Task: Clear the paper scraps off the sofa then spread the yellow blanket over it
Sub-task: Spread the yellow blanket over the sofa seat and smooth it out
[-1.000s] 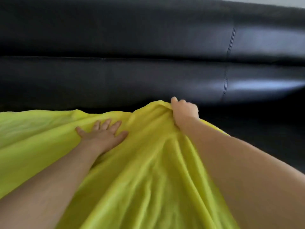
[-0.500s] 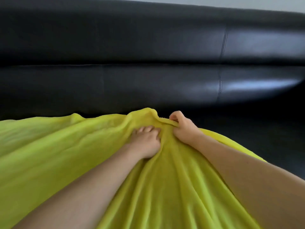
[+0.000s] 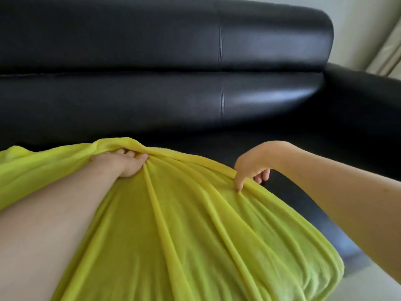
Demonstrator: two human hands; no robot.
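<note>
The yellow blanket (image 3: 184, 224) lies bunched in long folds over the seat of the black leather sofa (image 3: 165, 96), covering the left and middle of the seat. My left hand (image 3: 121, 162) grips a gathered fold at the blanket's far edge, near the backrest. My right hand (image 3: 249, 168) pinches the blanket's right edge, thumb on top and fingers curled under the cloth. The seat to the right of the blanket is bare black leather. No paper scraps are in view.
The sofa's right armrest (image 3: 364, 109) rises at the far right. A pale wall and a light curtain (image 3: 388, 46) stand behind it. Light floor (image 3: 373, 285) shows at the lower right, in front of the sofa.
My right hand let go of the gathered far edge and moved right along the blanket to pinch its right edge. My left hand took over the grip on the gathered fold.
</note>
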